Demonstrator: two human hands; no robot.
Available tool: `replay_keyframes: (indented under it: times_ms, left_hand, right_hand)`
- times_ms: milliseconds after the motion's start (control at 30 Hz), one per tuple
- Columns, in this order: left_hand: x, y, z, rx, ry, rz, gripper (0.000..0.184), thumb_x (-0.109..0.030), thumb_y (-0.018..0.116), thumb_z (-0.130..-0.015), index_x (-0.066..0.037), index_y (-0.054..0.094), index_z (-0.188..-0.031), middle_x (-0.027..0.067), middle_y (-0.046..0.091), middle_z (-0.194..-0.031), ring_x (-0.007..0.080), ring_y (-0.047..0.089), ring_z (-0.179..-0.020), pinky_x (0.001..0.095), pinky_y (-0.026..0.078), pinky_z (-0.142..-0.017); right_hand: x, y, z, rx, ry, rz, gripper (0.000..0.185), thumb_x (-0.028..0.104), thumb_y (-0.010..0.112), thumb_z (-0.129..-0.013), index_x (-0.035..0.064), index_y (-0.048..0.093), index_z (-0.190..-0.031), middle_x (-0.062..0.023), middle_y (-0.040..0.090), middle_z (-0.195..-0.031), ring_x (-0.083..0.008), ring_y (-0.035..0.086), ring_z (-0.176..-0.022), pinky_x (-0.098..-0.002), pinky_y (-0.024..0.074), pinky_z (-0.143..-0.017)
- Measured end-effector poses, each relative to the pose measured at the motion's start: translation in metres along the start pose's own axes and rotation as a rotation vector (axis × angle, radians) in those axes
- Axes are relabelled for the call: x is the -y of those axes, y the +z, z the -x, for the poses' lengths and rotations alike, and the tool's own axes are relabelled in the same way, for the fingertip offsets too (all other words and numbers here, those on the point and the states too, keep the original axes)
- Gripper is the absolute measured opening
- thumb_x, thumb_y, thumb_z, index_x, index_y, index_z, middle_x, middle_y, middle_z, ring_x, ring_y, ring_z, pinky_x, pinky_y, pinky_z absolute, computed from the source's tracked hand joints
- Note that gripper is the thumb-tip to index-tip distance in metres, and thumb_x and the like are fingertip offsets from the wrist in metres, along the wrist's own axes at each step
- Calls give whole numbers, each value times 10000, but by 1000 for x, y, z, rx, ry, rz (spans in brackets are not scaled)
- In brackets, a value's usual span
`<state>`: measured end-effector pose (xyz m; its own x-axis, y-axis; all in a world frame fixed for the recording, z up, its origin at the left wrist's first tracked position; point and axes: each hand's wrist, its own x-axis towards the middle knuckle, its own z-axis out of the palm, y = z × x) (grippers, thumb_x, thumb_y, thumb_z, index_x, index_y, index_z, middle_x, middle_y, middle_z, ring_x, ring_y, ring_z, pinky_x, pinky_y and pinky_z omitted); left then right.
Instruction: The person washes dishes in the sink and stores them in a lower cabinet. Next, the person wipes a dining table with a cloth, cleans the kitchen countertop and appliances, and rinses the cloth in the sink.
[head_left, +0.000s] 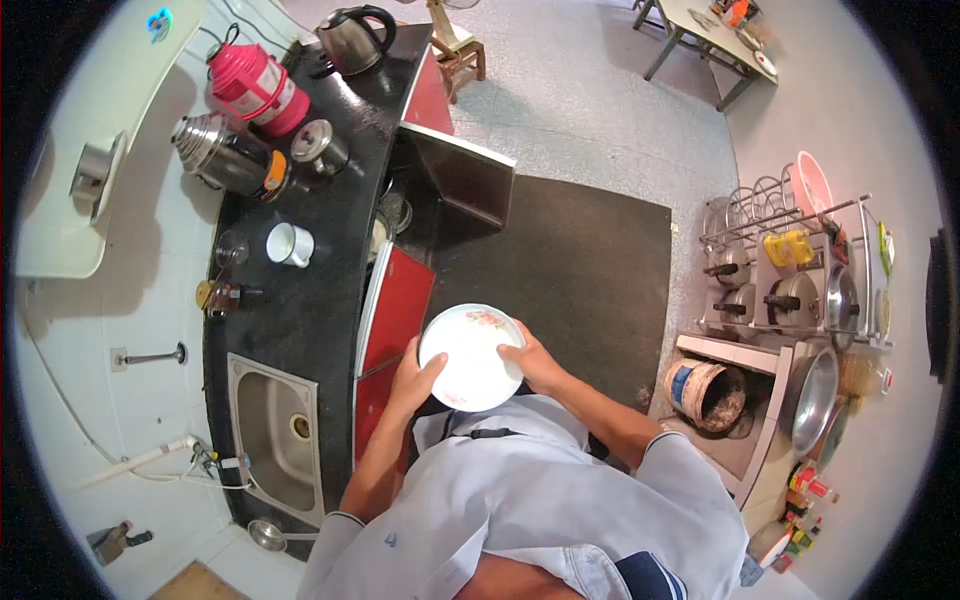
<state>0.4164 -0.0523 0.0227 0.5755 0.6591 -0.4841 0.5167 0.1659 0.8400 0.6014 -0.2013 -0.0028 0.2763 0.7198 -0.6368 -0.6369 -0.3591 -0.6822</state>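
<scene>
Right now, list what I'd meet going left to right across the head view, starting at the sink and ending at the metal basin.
Sink → left hand → white floral dish → right hand → bucket → metal basin.

Pale grey-blue polo shirt (560, 490) filling the bottom centre, short sleeves (690, 470), dark trim (350, 518) edging the one lower left; small blue emblem (391, 540) left of bottom centre, and there, bottom right of centre, a navy collar (648, 578) striped white!
</scene>
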Motion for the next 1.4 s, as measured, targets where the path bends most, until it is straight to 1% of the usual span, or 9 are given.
replay_keyframes:
  times_ms: [400, 533, 600, 633, 733, 800, 933, 1167, 1400]
  left_hand:
    - [-59, 24, -85, 113, 209, -24, 556, -282, 523, -922, 40, 388, -1355, 195, 492, -1320, 256, 458, -1241, 353, 327, -1047]
    - [-52, 25, -120, 213, 245, 240, 525, -319, 420, -989, 30, 372, -1378, 157, 462, -1361, 240, 386, -1302, 333, 249, -1096]
    - [-55, 22, -131, 165, 231, 240, 517, -332, 423, -987, 14, 391, -1370, 146, 495, -1323, 211, 468, -1219, 331, 364, -1017]
    - [-63, 18, -136, 183, 30, 402, 478, -274, 447, -975, -23, 388, -1377, 118, 593, -1166, 166, 591, -997, 307, 473, -847]
    - [-45, 10, -161, -72, -50, 328, 503, -215, 501, -942, -60, 353, -1397, 77, 649, -951, 123, 615, -765, 286, 496, -692]
    - [-21, 1, -180, -356, 1, -38, 687, -171, 578, -874, -80, 218, -1452, 123, 638, -802, 240, 626, -714, 360, 496, -699]
    - [-13, -14, -204, -572, -240, -432, 803, -246, 591, -857, -129, 101, -1482, 259, 637, -983, 447, 601, -925, 504, 452, -810]
    - [25, -5, -244, -703, -641, -531, 705, -284, 577, -833, -94, 240, -1422, 271, 611, -1087, 433, 582, -1017, 509, 456, -846]
    - [28, 75, -208, -826, -534, -534, 570, -167, 550, -842, -97, 320, -1359, 257, 633, -843, 460, 600, -828, 539, 450, -723]
  right_hand:
    - [54, -43, -45, 11, -68, -340, 636, 60, 615, -825, 43, 317, -1387, -146, 509, -1283, -256, 519, -1159, -402, 438, -983]
    - [73, -53, -65, -30, -79, -333, 597, 38, 574, -851, 63, 319, -1390, -131, 532, -1258, -232, 554, -1116, -385, 479, -935]
    - [89, -57, -73, -36, -12, -328, 600, 43, 582, -849, 67, 323, -1389, -128, 530, -1264, -236, 550, -1126, -386, 473, -947]
    - [91, -60, -80, -21, -41, -310, 631, 130, 655, -833, 21, 329, -1362, -154, 510, -1279, -260, 548, -1132, -398, 487, -941]
    - [106, -66, -99, 28, -50, -333, 613, 121, 640, -845, 18, 327, -1363, -155, 511, -1275, -261, 554, -1122, -395, 489, -938]
    - [115, -77, -114, 43, -12, -304, 605, 117, 635, -850, 18, 330, -1362, -155, 511, -1275, -258, 548, -1130, -395, 483, -945]
    - [139, -105, -144, 141, 53, -196, 598, 70, 595, -858, 41, 311, -1383, -131, 510, -1276, -232, 529, -1143, -383, 453, -962]
    - [174, -163, -180, 332, 167, -2, 645, 57, 567, -867, 42, 253, -1431, -129, 489, -1300, -216, 510, -1149, -358, 435, -972]
    - [172, -195, -197, 364, 224, 107, 642, 39, 552, -842, 31, 278, -1422, -121, 490, -1299, -207, 474, -1187, -352, 380, -1018]
